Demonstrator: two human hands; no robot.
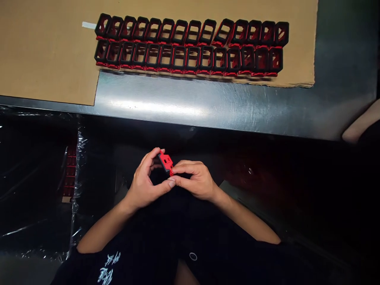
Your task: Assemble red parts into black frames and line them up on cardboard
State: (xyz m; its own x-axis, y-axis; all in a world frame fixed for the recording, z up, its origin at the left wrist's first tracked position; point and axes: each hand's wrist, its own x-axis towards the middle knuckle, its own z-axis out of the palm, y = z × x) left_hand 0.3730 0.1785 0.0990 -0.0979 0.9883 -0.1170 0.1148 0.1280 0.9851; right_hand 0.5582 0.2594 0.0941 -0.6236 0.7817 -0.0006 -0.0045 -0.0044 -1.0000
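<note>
Between my two hands is a small red and black plastic part (165, 162), tilted, with its red face up and its lower side hidden by my fingers. My left hand (145, 181) pinches its upper end between fingertips and thumb. My right hand (194, 180) holds its lower right end with curled fingers. Two long rows of black-and-red plastic frames (190, 45) stand side by side on a brown cardboard sheet (50, 51), well beyond my hands.
A brushed steel table (190, 107) with a dark edge lies between my hands and the cardboard. At the left, a clear plastic bag (77, 178) holds a stack of red parts (70, 170). A person's forearm (360, 122) enters at the right edge.
</note>
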